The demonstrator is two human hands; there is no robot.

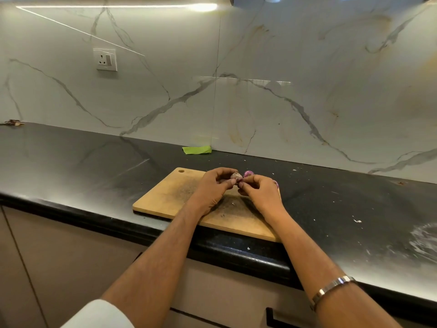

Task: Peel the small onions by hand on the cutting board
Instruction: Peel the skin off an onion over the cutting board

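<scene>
Over the far end of a wooden cutting board (165, 200) on a dark counter (71, 162), the left hand (212, 188) grips a small onion (236, 175) in curled fingers while the right hand (260, 192) pinches at its lower edge, apparently at the skin. Peeling looks under way; two purple onions, one just behind (248, 173) and one by the right hand (276, 183), wait. Next comes a steady pull to strip the skin.

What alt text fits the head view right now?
Both hands, left hand and right hand, pinch a small onion above a wooden cutting board on a dark counter. Another purple onion sits just behind them.
</scene>
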